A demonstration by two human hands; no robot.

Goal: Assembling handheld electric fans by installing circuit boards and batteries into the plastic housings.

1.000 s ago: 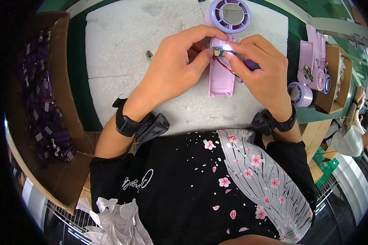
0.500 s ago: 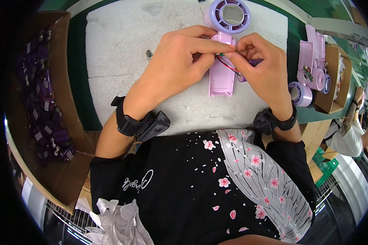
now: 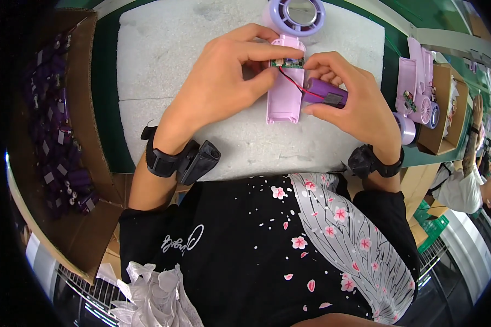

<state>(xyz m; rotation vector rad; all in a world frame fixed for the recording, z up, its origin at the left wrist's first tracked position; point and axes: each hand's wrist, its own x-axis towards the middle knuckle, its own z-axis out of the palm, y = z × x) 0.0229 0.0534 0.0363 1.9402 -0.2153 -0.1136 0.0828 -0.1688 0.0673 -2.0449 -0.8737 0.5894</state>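
The long, shallow plastic shell (image 3: pixel 283 103) is pale pink, the round, spoked plastic fan head (image 3: pixel 278 23) at its far end lilac with a grey disc (image 3: pixel 302 12). Green marks the small, flat circuit board (image 3: pixel 294 64), red and black the thin wires (image 3: pixel 295 85), purple the cylindrical battery cell (image 3: pixel 323 89) at right — a dark grey patch (image 3: pixel 333 99) on it. The flat foam slab (image 3: pixel 158 65) is white, faintly mottled grey. Near, the black cloth shirt (image 3: pixel 245 256) carries pink blossoms (image 3: pixel 298 243), white dots and a grey panel (image 3: pixel 346 240) lined in black
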